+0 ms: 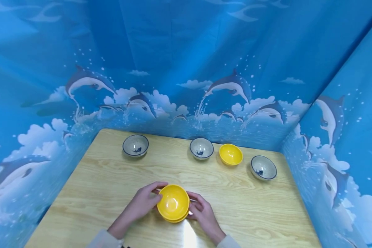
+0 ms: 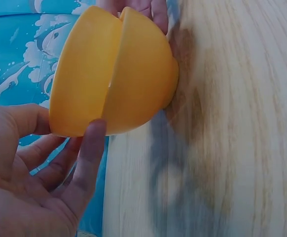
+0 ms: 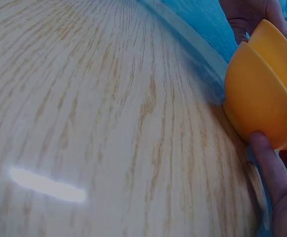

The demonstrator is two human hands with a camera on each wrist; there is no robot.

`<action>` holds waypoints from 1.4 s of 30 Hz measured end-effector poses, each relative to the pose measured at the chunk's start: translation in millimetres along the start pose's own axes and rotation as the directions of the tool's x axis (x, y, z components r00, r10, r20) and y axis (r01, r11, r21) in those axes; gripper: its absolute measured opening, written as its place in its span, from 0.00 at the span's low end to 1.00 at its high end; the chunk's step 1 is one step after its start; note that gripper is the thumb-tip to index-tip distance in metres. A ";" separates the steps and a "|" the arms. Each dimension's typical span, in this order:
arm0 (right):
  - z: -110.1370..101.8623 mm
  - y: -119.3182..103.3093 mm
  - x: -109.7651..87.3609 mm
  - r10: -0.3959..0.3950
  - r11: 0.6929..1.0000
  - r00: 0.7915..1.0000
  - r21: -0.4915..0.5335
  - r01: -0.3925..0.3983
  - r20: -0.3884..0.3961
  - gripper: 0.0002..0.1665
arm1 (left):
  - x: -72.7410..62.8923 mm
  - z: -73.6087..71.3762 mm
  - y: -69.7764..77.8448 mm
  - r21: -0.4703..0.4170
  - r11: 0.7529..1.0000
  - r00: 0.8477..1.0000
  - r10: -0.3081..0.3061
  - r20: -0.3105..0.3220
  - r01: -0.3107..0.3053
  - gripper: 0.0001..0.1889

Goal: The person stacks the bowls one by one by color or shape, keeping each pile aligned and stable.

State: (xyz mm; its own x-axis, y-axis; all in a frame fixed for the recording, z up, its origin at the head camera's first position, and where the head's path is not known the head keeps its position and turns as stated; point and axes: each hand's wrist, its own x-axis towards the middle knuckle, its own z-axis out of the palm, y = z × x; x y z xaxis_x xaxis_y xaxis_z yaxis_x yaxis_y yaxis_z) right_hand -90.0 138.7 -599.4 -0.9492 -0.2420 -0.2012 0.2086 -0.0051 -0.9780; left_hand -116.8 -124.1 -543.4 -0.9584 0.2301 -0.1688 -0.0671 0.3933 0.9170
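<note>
Two yellow bowls are nested near the front of the wooden table, between my hands. The upper yellow bowl (image 1: pixel 173 201) sits slightly askew in the lower yellow bowl (image 2: pixel 141 74), leaving a gap between their rims in the left wrist view. My left hand (image 1: pixel 146 200) grips the upper bowl from the left, thumb at its rim and a fingertip down where the two bowls meet. From the right, my right hand (image 1: pixel 203 214) holds the lower bowl, one finger against its outer wall in the right wrist view. That bowl's foot is right by the tabletop.
Along the back of the table (image 1: pixel 105 182) stand a grey blue-rimmed bowl (image 1: pixel 135 146) at left, another grey bowl (image 1: pixel 201 148) near the middle, a single yellow bowl (image 1: pixel 230 154) beside it, and a third grey bowl (image 1: pixel 263 167) at right. A blue dolphin-print curtain (image 1: pixel 173 69) surrounds the table.
</note>
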 end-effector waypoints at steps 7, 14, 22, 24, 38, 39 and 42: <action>0.0 2.2 0.2 -0.008 1.000 1.000 -0.005 0.008 0.003 0.31 | 0.1 3.7 -3.1 0.023 0.999 1.000 -0.030 0.006 0.030 0.24; -0.5 0.9 -0.2 -0.012 1.000 1.000 0.015 0.011 0.015 0.31 | -1.0 6.1 -5.8 0.019 0.999 0.999 -0.036 0.019 0.035 0.23; -1.0 -1.8 -0.3 -0.016 0.999 1.000 0.043 0.015 0.026 0.31 | -2.4 9.5 -6.4 -0.012 0.998 0.997 -0.065 0.035 0.066 0.24; -1.1 -1.9 -0.3 -0.013 0.999 1.000 0.042 0.012 0.028 0.31 | -2.4 10.2 -7.0 -0.023 0.998 0.998 -0.060 0.035 0.061 0.23; -1.5 -1.3 2.1 0.011 1.000 1.000 0.027 -0.012 0.013 0.29 | -2.6 13.3 -8.9 -0.067 0.992 0.995 -0.101 0.022 0.102 0.23; -1.5 -1.0 2.2 0.009 1.000 1.000 0.026 -0.010 0.014 0.29 | -2.5 13.5 -9.3 -0.071 0.992 0.995 -0.098 0.022 0.100 0.23; -1.3 -1.0 2.8 0.011 0.999 1.000 0.030 -0.011 0.014 0.29 | -2.2 14.1 -10.9 -0.076 0.993 0.995 -0.094 0.016 0.095 0.23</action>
State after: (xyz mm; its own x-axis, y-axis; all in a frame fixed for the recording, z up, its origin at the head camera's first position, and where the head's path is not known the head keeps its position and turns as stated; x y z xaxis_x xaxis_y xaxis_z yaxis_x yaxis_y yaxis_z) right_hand -93.2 139.3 -599.1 -0.9436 -0.2551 -0.2111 0.2263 -0.0311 -0.9736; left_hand -110.1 -116.3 -558.1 -0.9433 0.2064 -0.2599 -0.1786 0.3442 0.9218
